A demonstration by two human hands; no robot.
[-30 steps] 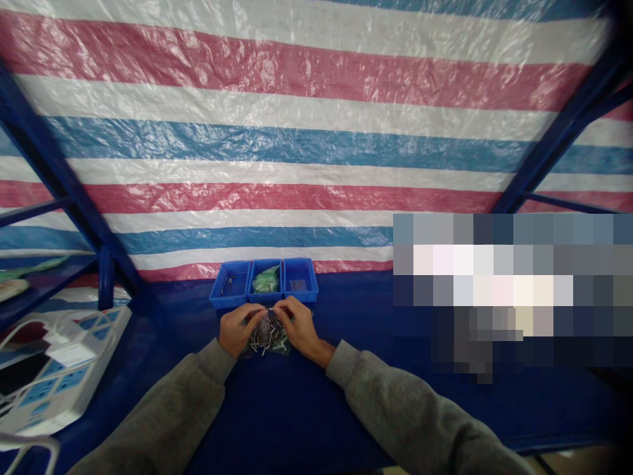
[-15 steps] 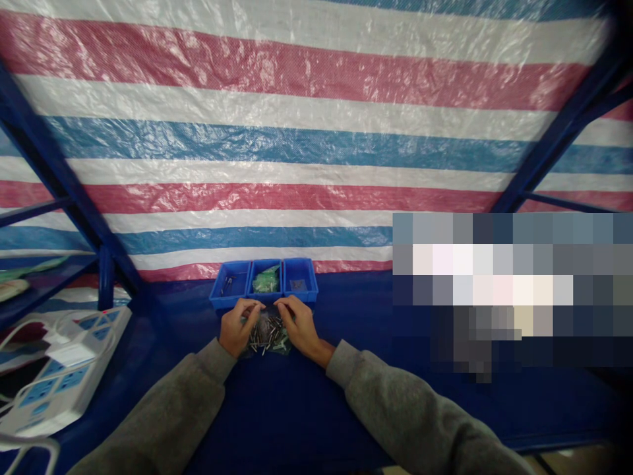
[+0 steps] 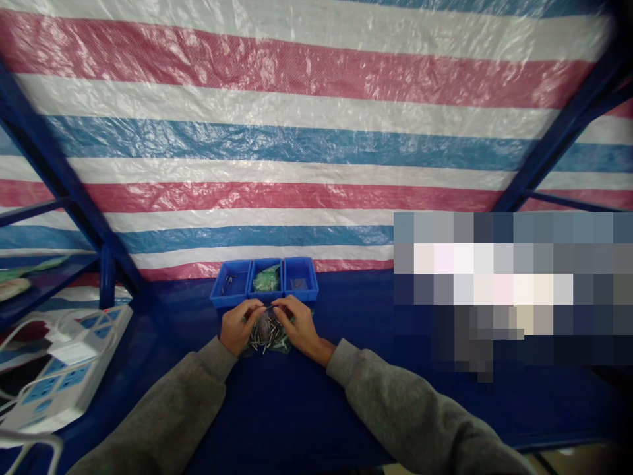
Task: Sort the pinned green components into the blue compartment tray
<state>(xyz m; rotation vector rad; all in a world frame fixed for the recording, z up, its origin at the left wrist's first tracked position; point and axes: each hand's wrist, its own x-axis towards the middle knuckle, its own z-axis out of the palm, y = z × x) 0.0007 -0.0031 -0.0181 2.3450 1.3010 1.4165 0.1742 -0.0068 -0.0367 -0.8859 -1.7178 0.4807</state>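
My left hand (image 3: pixel 239 326) and my right hand (image 3: pixel 299 326) face each other just in front of the blue bins. Thumb and fingers are pinched on both, and a small thin dark piece (image 3: pixel 269 307) spans the gap between the fingertips. Its exact kind is too small to make out. Below it, between my hands, lies a heap of slim metal pins or screws (image 3: pixel 267 338) on clear plastic, with greenish plastic (image 3: pixel 283 344) at its right side. My fingers hide part of the heap.
Three blue bins stand in a row: the left bin (image 3: pixel 237 267) holds a few thin pieces, the middle one a green plastic bag (image 3: pixel 267 280), the right one small flat pieces (image 3: pixel 298 284). A white power strip (image 3: pixel 74 396) with cables lies left. Blue frame posts flank the striped sheet (image 3: pixel 316 145).
The fingertips of both hands have drawn slightly closer together, and the dark piece between them now shows more clearly. Bins and heap stay in place.
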